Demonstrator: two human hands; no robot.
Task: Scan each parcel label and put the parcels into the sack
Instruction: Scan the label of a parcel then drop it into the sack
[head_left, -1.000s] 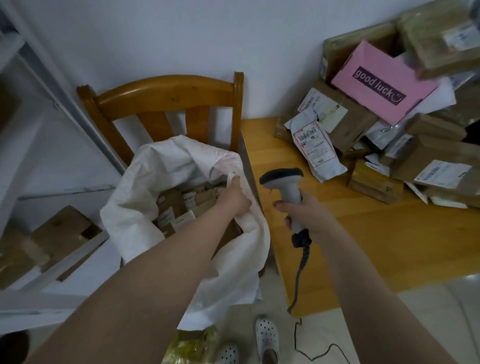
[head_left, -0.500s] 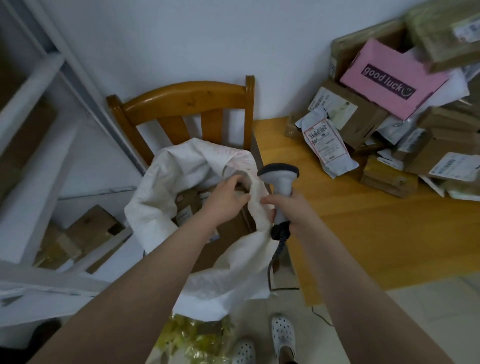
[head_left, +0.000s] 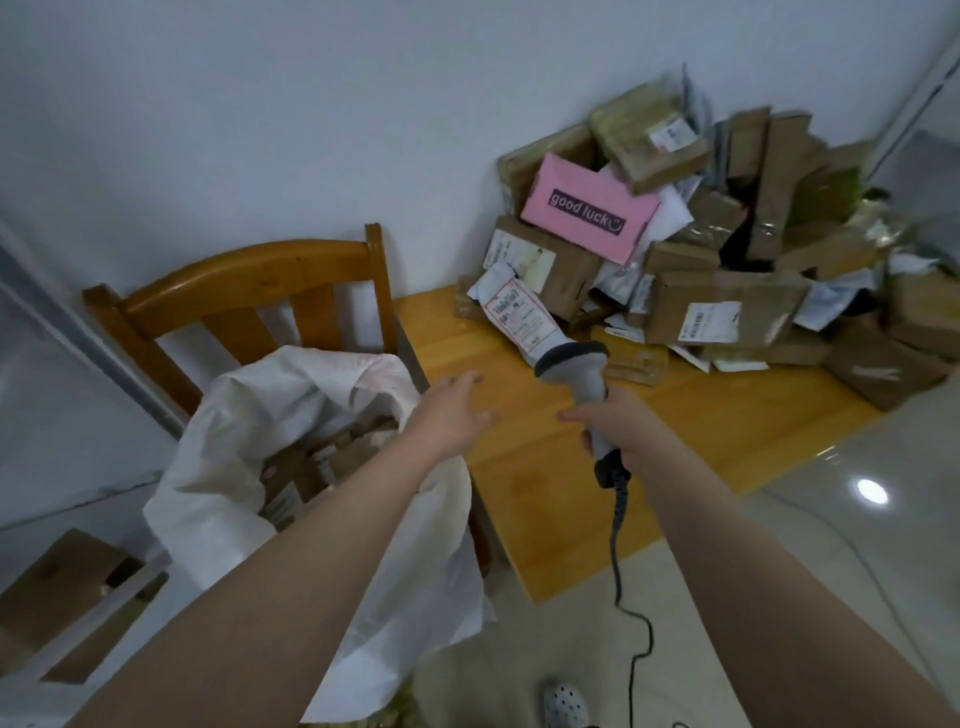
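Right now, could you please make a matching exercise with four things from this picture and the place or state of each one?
Things:
1. barcode scanner
2. white sack
3. pink box
4. left hand

Places or states:
A. on the parcel pile by the wall
B. open and empty, over the table edge
C. held in the right hand
D. on the wooden chair, parcels inside

Pairs: 1-C, 2-D, 3-A, 4-B

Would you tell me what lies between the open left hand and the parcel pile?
In the head view, only bare wooden table separates the left hand from the parcel pile; the nearest parcel is a white mailer.
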